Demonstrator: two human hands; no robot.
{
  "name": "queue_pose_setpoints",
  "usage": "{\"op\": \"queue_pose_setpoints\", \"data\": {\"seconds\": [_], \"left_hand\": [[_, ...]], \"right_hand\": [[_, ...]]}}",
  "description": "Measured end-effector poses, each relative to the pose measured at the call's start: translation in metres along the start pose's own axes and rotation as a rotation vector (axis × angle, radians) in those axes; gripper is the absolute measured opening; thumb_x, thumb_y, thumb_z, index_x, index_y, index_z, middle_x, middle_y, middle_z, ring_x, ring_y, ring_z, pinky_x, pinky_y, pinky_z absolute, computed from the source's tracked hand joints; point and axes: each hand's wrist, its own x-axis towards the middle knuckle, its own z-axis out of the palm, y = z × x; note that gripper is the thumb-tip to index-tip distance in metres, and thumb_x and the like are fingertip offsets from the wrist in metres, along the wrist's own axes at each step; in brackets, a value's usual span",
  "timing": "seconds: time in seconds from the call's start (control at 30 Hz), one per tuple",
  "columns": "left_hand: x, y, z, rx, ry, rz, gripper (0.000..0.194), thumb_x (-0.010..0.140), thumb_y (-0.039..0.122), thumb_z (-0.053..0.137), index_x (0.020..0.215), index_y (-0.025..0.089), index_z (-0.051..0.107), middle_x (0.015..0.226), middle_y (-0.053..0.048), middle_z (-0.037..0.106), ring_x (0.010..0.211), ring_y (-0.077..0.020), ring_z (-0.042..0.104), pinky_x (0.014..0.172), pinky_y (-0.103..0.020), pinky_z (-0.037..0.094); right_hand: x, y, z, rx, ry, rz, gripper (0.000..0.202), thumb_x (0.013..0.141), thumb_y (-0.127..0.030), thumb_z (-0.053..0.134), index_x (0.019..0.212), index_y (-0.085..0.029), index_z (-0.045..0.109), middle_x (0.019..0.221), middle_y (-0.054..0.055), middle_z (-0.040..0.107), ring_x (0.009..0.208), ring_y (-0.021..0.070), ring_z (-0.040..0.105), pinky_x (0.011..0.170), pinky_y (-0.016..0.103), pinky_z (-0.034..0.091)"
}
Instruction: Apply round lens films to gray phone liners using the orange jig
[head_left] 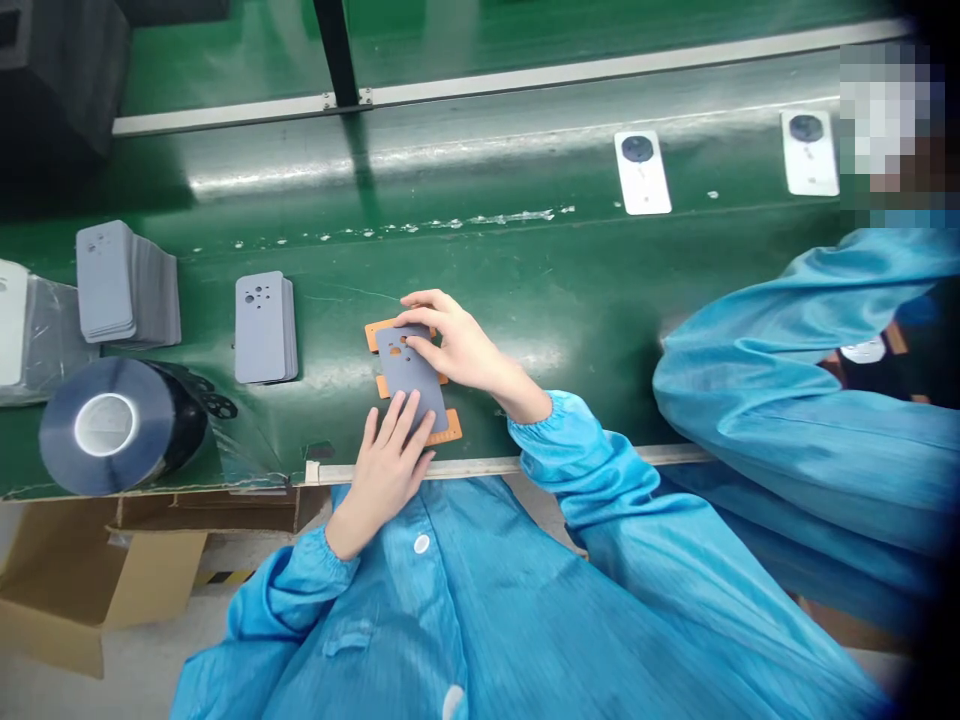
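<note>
A grey phone back panel (pixel 411 375) with camera holes lies over an orange fixture (pixel 448 428), whose tabs stick out around its edges. My left hand (pixel 386 465) rests with outstretched, spread fingers on the panel's lower end. At the upper end, my right hand (pixel 457 345) has its thumb near the camera holes and its bent fingers round the top edge, gripping the panel there. To the left stands a short stack of similar grey panels (pixel 262 330), and farther left a taller stack (pixel 124 285).
A large film roll (pixel 112 425) sits at the front left beside bagged white panels (pixel 37 335). Two white panels with dark round camera areas (pixel 645 180) lie on the green belt (pixel 487 270). A co-worker's blue sleeve (pixel 787 320) is at right. Below stands an open cardboard box (pixel 97 580).
</note>
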Motion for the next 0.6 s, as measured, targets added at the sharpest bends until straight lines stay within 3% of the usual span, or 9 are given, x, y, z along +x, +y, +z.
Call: {"op": "queue_pose_setpoints", "data": {"seconds": [0.13,0.37,0.5,0.6], "left_hand": [[-0.003,-0.004,0.009,0.039,-0.025,0.007,0.062,0.104,0.016,0.05,0.164,0.025,0.037,0.169,-0.016,0.036,0.16,-0.0327,0.028,0.129,-0.063,0.021],[-0.005,-0.009,0.013,-0.008,0.008,0.028,0.054,0.103,0.017,0.054,0.157,0.024,0.049,0.167,-0.015,0.041,0.159,-0.0319,0.031,0.127,-0.063,0.026],[-0.005,-0.01,0.014,-0.04,0.024,0.034,0.055,0.102,0.016,0.054,0.156,0.024,0.049,0.165,-0.016,0.044,0.159,-0.0316,0.033,0.128,-0.063,0.026],[-0.005,-0.01,0.015,-0.039,0.023,0.034,0.054,0.102,0.017,0.054,0.155,0.024,0.051,0.165,-0.016,0.043,0.159,-0.0322,0.033,0.128,-0.062,0.025]], "right_hand": [[-0.002,0.009,0.009,-0.14,-0.047,0.01,0.038,0.098,-0.018,0.052,0.131,-0.022,0.068,0.158,0.016,0.047,0.147,0.0363,0.043,0.12,0.062,0.039],[-0.002,0.015,0.019,-0.25,-0.097,0.044,0.038,0.099,-0.018,0.052,0.135,-0.016,0.066,0.166,0.019,0.038,0.153,0.0385,0.037,0.123,0.065,0.035],[-0.013,0.004,0.021,-0.325,-0.098,0.07,0.04,0.101,-0.019,0.05,0.139,-0.02,0.064,0.168,0.017,0.037,0.155,0.0393,0.035,0.122,0.071,0.032],[-0.027,-0.01,0.027,-0.409,-0.162,0.049,0.043,0.103,-0.018,0.048,0.144,-0.018,0.061,0.166,0.02,0.041,0.153,0.038,0.04,0.123,0.068,0.032]]}}
